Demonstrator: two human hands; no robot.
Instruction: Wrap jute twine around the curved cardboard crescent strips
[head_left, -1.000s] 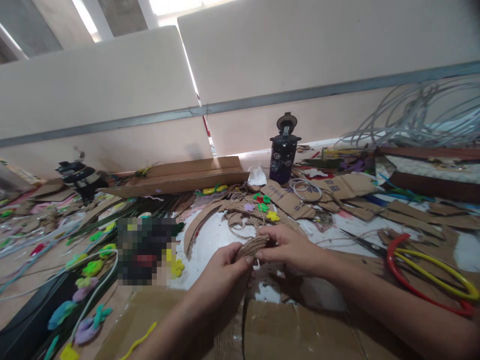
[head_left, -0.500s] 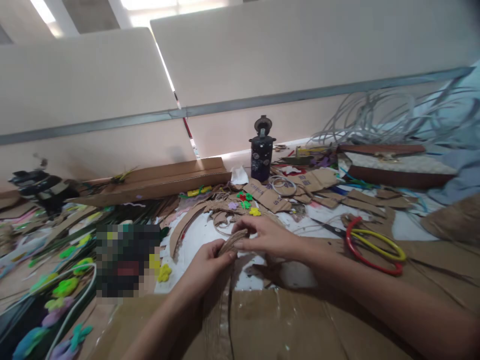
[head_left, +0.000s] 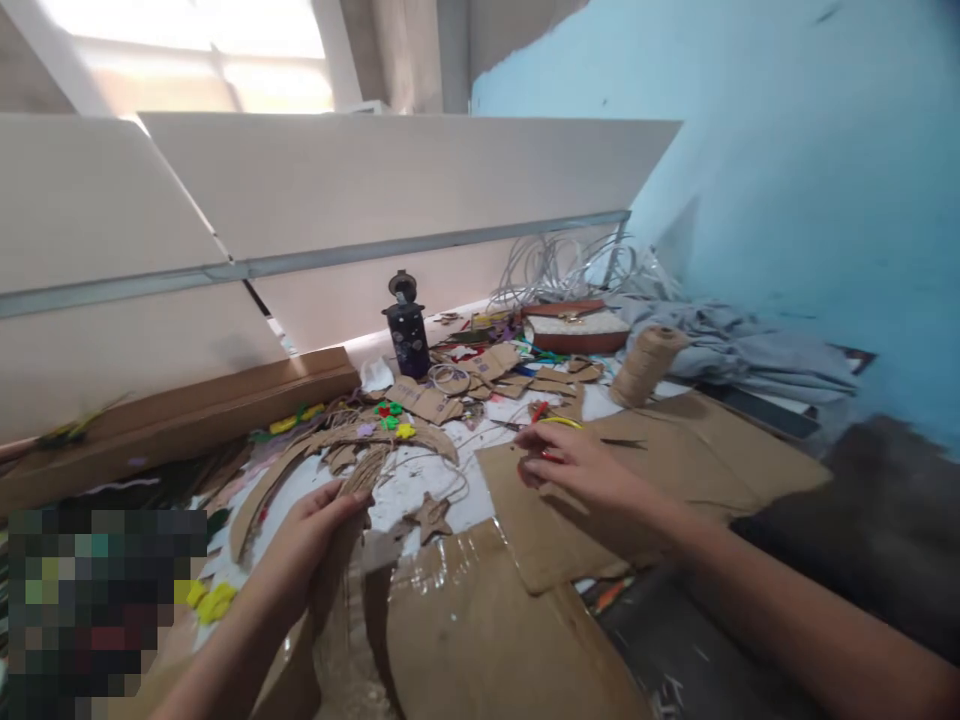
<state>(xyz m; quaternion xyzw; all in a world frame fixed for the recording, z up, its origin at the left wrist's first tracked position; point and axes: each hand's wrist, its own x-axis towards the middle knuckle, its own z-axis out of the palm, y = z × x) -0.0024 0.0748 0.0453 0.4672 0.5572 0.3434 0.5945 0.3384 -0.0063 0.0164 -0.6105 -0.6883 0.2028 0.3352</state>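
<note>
My left hand (head_left: 330,515) is closed on a bundle of brown twine strands (head_left: 367,468), whose long ends hang down below the hand. My right hand (head_left: 566,465) is over a pair of scissors with red and yellow handles (head_left: 564,423), lying at the edge of the cardboard. Its fingers are bent but apart, with part of a red handle showing between them; whether they touch it is unclear. A cardboard star (head_left: 433,516) with twine lies between the hands. Beyond the left hand is a curved cardboard strip (head_left: 262,490) with small felt-like flowers (head_left: 388,410) near it.
A dark bottle (head_left: 407,340) with its lid up stands at the back. To the right are a twine spool (head_left: 646,367), a white-and-brown purse (head_left: 577,330) and grey cloth (head_left: 750,340). Cardboard sheets (head_left: 502,630) cover the front. A long cardboard tray (head_left: 187,415) lies left.
My right hand has left the twine and moved right to the scissors. My left hand keeps hold of the bundle. The view has turned right, bringing the spool and blue wall into sight.
</note>
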